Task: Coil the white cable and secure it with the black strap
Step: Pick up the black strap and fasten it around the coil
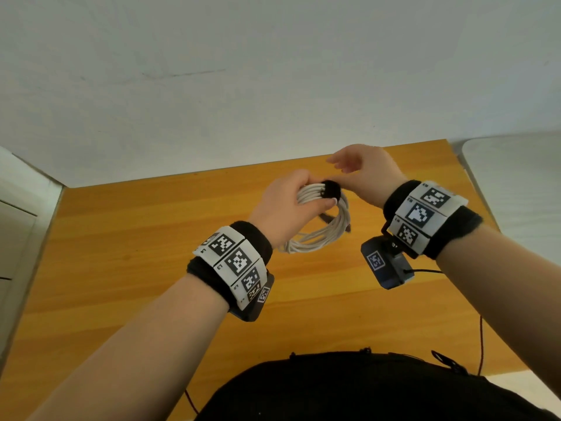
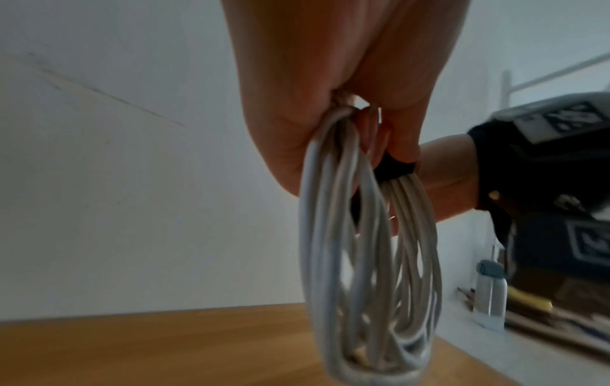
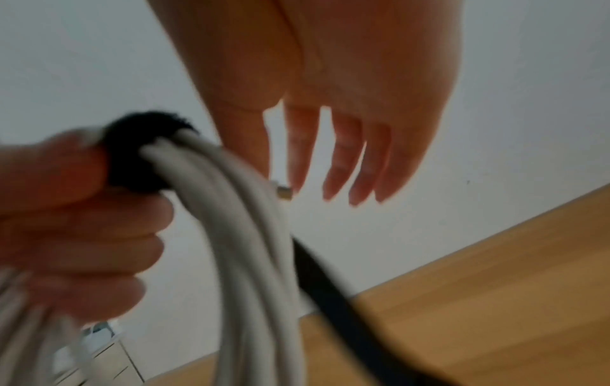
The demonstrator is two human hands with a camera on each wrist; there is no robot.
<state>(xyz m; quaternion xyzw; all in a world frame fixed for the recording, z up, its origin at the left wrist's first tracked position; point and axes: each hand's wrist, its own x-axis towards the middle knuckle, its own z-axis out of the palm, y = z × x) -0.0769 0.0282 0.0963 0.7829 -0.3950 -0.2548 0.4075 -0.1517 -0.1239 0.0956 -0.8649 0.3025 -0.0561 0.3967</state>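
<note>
You're over an orange-brown wooden table (image 1: 127, 268) set against a plain white wall (image 1: 243, 71) (faint diagonal scuff on it), with a white drawer unit (image 1: 18, 226) at the left, a pale round-cornered surface (image 1: 516, 177) at the right, even soft light throughout.

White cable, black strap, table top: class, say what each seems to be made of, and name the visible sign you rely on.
White cable: likely plastic-sheathed, smooth and matte; it bends into even loops.
Black strap: probably soft fabric, perhaps hook-and-loop; its edge looks fuzzy and dull in the right wrist view.
Table top: wood or wood-look laminate, with orange-brown grain lines and a faint sheen; which one cannot be told.
</note>
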